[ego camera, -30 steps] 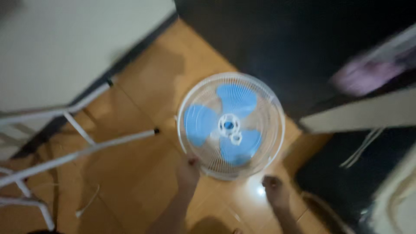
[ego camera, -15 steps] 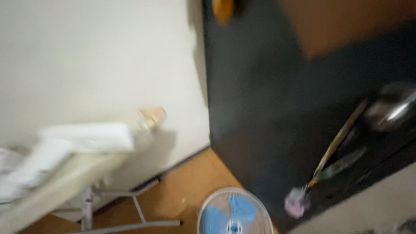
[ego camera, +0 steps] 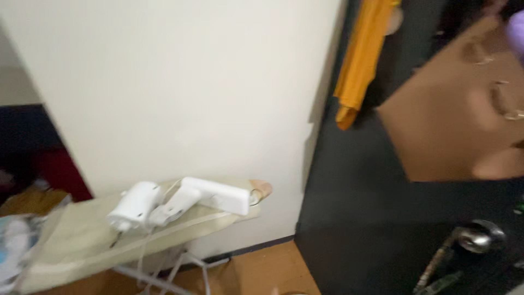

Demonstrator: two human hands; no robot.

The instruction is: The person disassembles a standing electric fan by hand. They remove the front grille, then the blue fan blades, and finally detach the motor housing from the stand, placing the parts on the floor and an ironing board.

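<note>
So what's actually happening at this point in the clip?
No hands are in view and nothing is being handled. The camera faces a cream wall. An ironing board stands against it, with a white handheld appliance and a second white device lying on top. An orange garment hangs by a dark door, whose metal knob shows at lower right.

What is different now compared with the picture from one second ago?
The view has swung upward: the fan and both hands that were at its rim are out of the picture. Now the ironing board with a white handheld appliance, the wall and an orange cloth show. The wooden floor remains.
</note>
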